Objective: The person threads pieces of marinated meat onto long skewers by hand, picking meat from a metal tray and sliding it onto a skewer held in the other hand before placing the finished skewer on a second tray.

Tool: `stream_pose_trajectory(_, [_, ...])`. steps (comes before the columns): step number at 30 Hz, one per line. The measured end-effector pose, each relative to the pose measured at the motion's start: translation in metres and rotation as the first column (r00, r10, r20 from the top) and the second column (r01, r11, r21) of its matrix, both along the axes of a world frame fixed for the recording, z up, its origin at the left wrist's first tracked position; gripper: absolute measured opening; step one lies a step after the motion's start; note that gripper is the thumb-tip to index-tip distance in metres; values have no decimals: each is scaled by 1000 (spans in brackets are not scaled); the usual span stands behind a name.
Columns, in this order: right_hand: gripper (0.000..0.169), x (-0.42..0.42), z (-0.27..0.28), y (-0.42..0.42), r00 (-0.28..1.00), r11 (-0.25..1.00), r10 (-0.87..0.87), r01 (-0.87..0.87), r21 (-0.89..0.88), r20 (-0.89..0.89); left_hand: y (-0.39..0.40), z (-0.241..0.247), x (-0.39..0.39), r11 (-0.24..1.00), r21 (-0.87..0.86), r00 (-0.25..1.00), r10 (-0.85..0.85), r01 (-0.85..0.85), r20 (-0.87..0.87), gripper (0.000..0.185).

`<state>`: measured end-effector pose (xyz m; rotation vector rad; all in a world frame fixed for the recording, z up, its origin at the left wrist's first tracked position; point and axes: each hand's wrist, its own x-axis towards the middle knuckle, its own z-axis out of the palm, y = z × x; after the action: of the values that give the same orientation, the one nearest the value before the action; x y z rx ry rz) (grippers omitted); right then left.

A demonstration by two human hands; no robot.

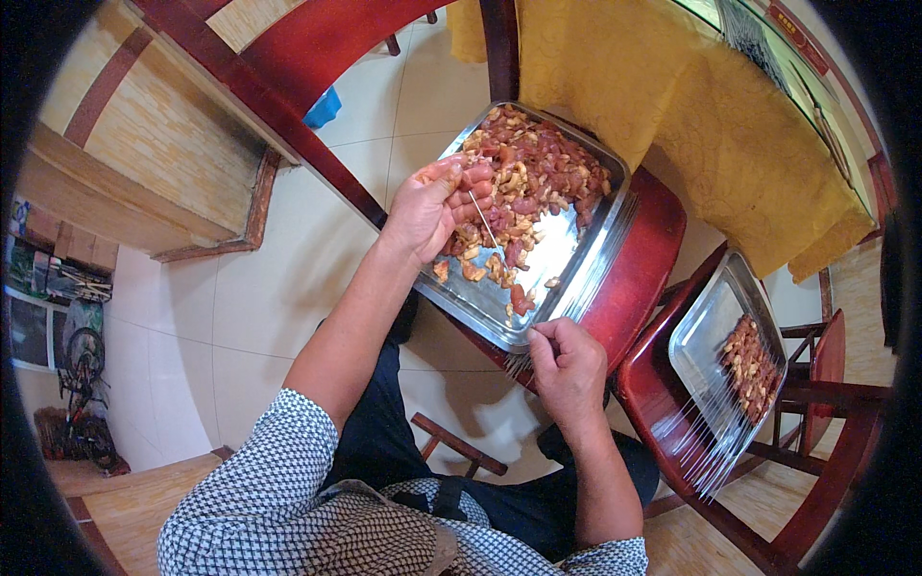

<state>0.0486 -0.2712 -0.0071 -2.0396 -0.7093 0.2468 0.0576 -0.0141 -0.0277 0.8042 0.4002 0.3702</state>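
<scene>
A metal tray (475,317) heaped with raw meat chunks (547,165) rests on a red wooden chair. Over its left part is my left hand (439,209), fingers curled, with one end of a thin metal skewer (486,225) at them. Toward the tray's near corner the skewer slants down to my right hand (569,360), whose thumb and forefinger are pinched at its other end. Bare skewers (598,266) lie beside and partly under the tray's right edge. On a second chair, another metal tray (702,317) holds threaded meat skewers (750,367), their bare ends pointing toward me.
A table with a yellow cloth (634,86) stands at the upper right, bearing a bundle of metal skewers (753,39). Red chair frames (310,151) edge the space. A blue object (323,108) is on the tiled floor. A small wooden stool part (459,443) shows between my legs.
</scene>
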Motion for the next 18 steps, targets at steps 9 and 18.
stream_pose_trajectory(9, [8,4,-1,0,997,999,39,-39,-6,64,4,8,-3,994,86,996,-61,67,-69,26])
stream_pose_trajectory(18, [9,7,-10,4,999,997,38,-40,68,34,-11,5,-6,975,64,975,-205,211,-90,42])
